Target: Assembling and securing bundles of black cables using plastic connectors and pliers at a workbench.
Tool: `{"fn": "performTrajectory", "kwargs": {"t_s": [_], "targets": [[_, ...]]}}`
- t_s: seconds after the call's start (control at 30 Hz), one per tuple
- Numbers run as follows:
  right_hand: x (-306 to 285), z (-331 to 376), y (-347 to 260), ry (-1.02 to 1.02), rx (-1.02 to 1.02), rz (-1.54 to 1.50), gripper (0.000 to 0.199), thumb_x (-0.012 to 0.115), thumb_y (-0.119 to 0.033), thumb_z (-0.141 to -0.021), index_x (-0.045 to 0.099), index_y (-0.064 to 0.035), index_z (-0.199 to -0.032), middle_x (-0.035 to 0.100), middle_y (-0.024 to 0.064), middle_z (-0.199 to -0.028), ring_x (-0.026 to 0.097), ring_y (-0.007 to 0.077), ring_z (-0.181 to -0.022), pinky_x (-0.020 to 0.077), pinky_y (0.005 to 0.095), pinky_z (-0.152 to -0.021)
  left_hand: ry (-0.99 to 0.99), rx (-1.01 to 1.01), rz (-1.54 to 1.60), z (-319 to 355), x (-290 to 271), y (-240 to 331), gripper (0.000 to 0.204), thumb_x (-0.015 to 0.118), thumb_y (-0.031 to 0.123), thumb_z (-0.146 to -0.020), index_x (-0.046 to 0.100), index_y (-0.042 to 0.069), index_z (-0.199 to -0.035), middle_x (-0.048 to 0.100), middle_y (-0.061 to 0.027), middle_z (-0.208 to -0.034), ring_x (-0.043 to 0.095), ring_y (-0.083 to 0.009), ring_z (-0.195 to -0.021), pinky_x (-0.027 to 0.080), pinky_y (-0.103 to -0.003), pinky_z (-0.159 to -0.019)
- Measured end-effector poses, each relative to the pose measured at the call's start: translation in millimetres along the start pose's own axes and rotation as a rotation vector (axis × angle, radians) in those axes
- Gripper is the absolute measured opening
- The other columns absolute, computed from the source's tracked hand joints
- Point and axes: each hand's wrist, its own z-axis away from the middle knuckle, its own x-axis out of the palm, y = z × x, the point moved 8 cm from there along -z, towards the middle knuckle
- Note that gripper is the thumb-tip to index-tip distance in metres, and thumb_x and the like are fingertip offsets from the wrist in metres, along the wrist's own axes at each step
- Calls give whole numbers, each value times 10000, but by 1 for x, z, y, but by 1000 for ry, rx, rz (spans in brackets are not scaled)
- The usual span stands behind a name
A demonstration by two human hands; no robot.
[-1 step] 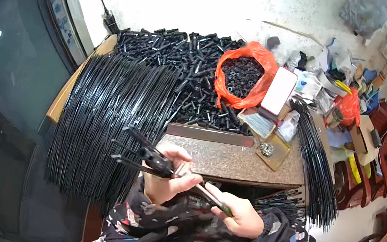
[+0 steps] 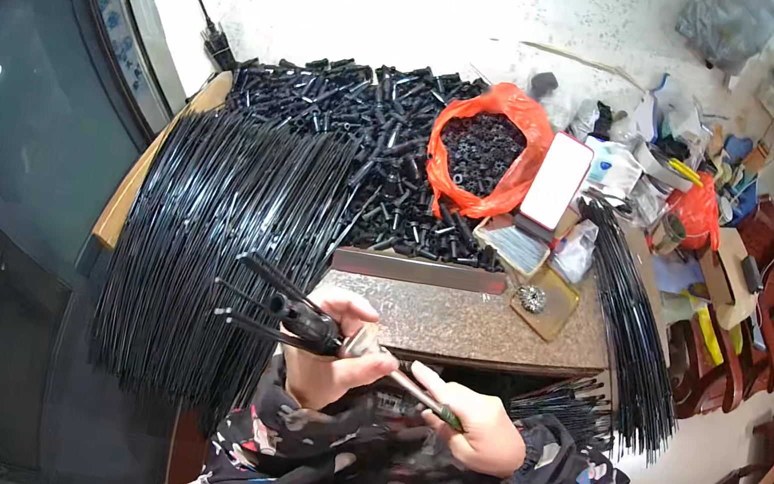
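Note:
My left hand (image 2: 327, 364) is closed around a black tubular fitting (image 2: 299, 317) with several thin black rods, their tips pointing left. My right hand (image 2: 479, 431) is closed on the slim handle of a metal tool (image 2: 418, 395) with a greenish end. The tool's wider metal head lies against the near end of the fitting, beside my left thumb. My fingers partly hide where the two meet, and the tool's exact kind does not show. Both hands are in front of the table's near edge, above my lap.
Long black rods (image 2: 214, 245) cover the table's left side, and another bundle (image 2: 626, 331) hangs over the right edge. Behind are piled black fittings (image 2: 318, 99), an orange bag (image 2: 438, 164) of small black parts, and a white-screened phone (image 2: 556, 183). A low metal bar (image 2: 418, 270) borders the pile.
The black fitting and its rods have shifted slightly left, with the tool's head following. My right hand has stayed nearly in place.

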Motion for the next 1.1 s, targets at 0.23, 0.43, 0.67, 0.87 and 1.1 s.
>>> {"fn": "performTrajectory", "kwargs": {"t_s": [0.23,0.43,0.67,0.87,1.1], "targets": [[14,5,9,33,18,62,635,516,3,-713,311,-86,-1308,519,167,-777,551,318,-688,454,341,-648,109,35,-258,9,-5,-11,205,573,-24,-670,450,11,-831,515,-43,-637,475,-80,-552,391,-207,-512],[1,10,12,67,32,103,656,532,32,-675,341,-82,-1292,525,163,-772,554,307,-714,453,341,-667,65,-31,-299,7,-1,-13,228,613,15,-654,461,11,-823,526,-43,-641,492,-87,-568,403,-211,-530],[6,3,8,140,-9,185,662,537,80,-606,415,-62,-1241,549,165,-814,565,303,-704,460,341,-637,70,-14,-230,5,-6,-8,319,762,159,-550,532,60,-748,486,34,-628,427,-40,-554,332,-195,-483],[10,9,11,167,49,160,615,527,75,-643,424,-70,-1232,540,168,-798,567,297,-683,460,317,-636,72,-78,-223,8,3,-13,199,701,78,-639,517,43,-706,469,44,-576,419,-20,-516,333,-188,-452],[-31,-3,20,112,14,289,413,631,-139,-730,508,-42,-1112,507,149,-823,519,284,-740,428,320,-691,39,-72,-29,9,-2,-1,332,668,81,-719,535,-8,-1009,473,59,-618,409,-18,-538,314,-166,-510]]}}
